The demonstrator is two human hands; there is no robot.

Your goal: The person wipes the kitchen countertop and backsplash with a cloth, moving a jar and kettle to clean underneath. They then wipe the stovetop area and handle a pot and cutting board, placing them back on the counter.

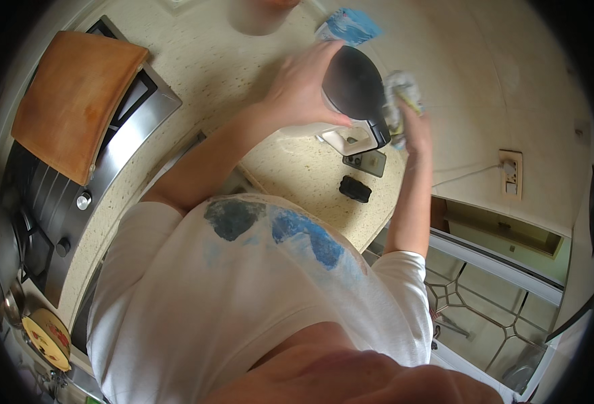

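My left hand grips a white kettle with a black lid around its upper body, thumb below the lid. The kettle's handle points towards me, and its lower body is mostly hidden. In my right hand is a crumpled white and yellow cloth, held close to the right side of the kettle and somewhat blurred. On the speckled countertop, nearer to me, lie a smartphone and a small black object.
A blue packet and a blurred container stand at the back. To the left, a brown wooden board covers part of the gas hob. A yellow enamel basin sits lower left. A wall socket with a cord is at right.
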